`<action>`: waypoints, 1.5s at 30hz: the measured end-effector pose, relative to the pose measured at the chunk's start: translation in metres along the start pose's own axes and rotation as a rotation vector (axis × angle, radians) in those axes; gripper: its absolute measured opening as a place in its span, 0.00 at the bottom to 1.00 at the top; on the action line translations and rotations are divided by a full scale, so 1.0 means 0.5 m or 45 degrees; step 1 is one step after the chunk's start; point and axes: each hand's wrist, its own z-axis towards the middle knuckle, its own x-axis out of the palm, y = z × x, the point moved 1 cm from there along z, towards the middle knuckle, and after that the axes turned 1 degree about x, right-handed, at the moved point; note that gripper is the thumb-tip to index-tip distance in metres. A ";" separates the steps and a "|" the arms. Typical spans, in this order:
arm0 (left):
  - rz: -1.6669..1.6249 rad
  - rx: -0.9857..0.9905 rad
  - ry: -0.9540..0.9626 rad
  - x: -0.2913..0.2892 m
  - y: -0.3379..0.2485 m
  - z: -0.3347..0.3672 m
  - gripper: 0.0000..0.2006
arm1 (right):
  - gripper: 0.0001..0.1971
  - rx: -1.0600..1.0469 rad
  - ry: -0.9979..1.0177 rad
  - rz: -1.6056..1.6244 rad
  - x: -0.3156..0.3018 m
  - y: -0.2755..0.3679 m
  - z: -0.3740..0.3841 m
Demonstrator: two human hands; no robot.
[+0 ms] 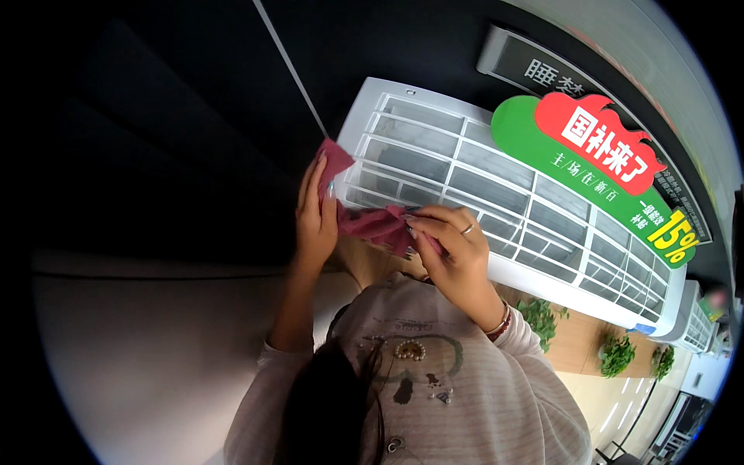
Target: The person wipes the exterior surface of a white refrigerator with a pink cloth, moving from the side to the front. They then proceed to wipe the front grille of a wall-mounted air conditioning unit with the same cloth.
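A pink-red cloth (372, 223) lies bunched along the left end of a white wall-mounted air conditioner (358, 124). My left hand (316, 221) is at that end with its fingers pointing up, gripping the cloth, one corner of which sticks up above the fingers against the casing. At the unit's lower front edge my right hand (463, 252) pinches the other part of the cloth between thumb and fingers. Slatted grilles cover the top of the unit, with grey filter mesh showing beneath them.
A green and red cardboard sign (515, 139) stands along the unit's back edge, below a dark sign panel (508, 58) on the black wall. Potted plants (618, 355) sit on a wooden surface (575, 345) underneath. A second air conditioner (696, 329) hangs farther right.
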 end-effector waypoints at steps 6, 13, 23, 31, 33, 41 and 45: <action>-0.104 -0.102 -0.283 0.056 0.076 -0.123 0.22 | 0.12 -0.027 0.045 0.026 0.005 -0.004 -0.003; 0.001 -0.081 -0.318 0.076 0.102 -0.177 0.21 | 0.11 -0.007 0.112 0.059 0.002 0.001 -0.004; 0.409 0.249 0.015 0.034 -0.027 -0.006 0.23 | 0.11 -0.010 0.106 0.043 -0.035 0.002 -0.011; 0.239 0.091 0.439 0.035 -0.044 0.155 0.19 | 0.12 0.035 0.052 0.029 -0.073 0.004 -0.027; 0.248 0.140 0.456 0.058 -0.033 0.185 0.20 | 0.11 0.032 0.033 0.036 -0.074 0.003 -0.030; 0.438 0.246 0.498 0.150 -0.067 0.239 0.20 | 0.10 0.059 -0.062 -0.001 -0.095 0.002 -0.031; 0.176 0.328 0.646 0.209 -0.099 0.230 0.19 | 0.11 0.054 -0.054 0.009 -0.103 0.001 -0.036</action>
